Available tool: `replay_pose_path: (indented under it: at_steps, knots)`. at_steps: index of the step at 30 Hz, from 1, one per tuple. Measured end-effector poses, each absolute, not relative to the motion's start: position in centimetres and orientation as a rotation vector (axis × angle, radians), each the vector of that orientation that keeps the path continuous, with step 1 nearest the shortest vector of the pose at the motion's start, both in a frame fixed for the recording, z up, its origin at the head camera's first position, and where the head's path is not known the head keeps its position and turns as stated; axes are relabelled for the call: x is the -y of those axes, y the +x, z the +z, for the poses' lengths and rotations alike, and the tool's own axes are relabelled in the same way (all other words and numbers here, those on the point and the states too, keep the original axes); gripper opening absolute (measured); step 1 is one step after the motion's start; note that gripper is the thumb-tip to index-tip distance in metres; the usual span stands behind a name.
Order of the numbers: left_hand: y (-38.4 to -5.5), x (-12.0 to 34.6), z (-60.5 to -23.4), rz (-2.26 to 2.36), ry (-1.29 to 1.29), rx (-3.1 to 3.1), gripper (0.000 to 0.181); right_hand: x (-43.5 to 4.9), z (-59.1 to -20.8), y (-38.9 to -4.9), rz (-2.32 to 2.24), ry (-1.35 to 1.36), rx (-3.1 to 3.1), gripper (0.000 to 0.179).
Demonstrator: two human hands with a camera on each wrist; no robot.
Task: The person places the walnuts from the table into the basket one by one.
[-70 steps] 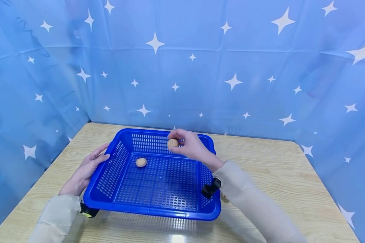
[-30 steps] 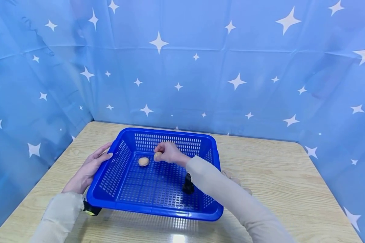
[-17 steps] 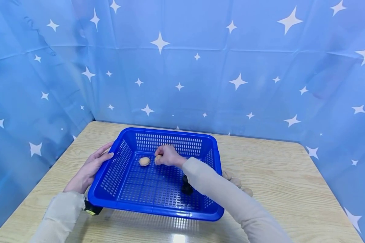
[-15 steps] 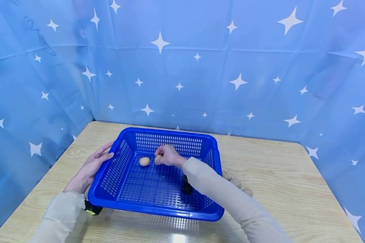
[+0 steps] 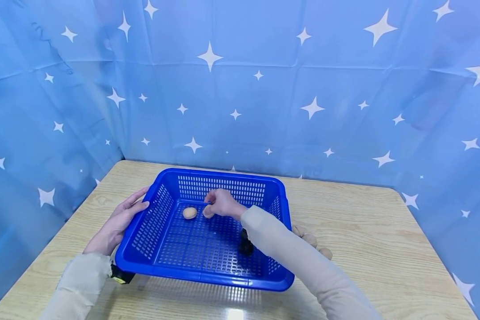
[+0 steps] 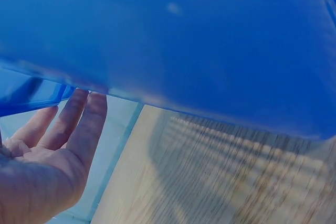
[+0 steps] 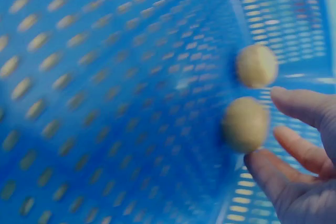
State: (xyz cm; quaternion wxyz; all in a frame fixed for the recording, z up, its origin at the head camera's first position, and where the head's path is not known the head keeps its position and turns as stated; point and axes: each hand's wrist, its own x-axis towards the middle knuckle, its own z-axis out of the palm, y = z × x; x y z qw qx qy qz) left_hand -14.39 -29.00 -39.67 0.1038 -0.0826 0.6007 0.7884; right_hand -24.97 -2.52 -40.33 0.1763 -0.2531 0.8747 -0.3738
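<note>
A blue plastic basket with slotted walls stands before me. My left hand grips its left rim, thumb over the top; in the left wrist view the fingers reach up under the rim. Inside the basket, my right hand has its fingers spread beside a walnut, which lies on the basket floor. Another walnut lies just left of it. The right wrist view shows both, the nearer walnut right at the fingertips, with a gap between thumb and fingers.
Several walnuts lie on the wooden table just right of the basket, partly behind the right sleeve. A blue curtain with white stars hangs behind and along both sides of the table.
The right hand has carried a walnut down and left into the basket, beside the first one. Its fingers have now opened from it. The left hand keeps its hold on the rim.
</note>
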Motion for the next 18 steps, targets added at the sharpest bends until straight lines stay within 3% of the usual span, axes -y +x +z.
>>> replay_pose_path:
  at_steps: [18]
  knots:
    - [-14.2, 28.9, -39.6, 2.332, -0.228, -1.761, 0.055, -2.3, -33.6, -24.8, -1.307, -0.654, -2.448, 0.033]
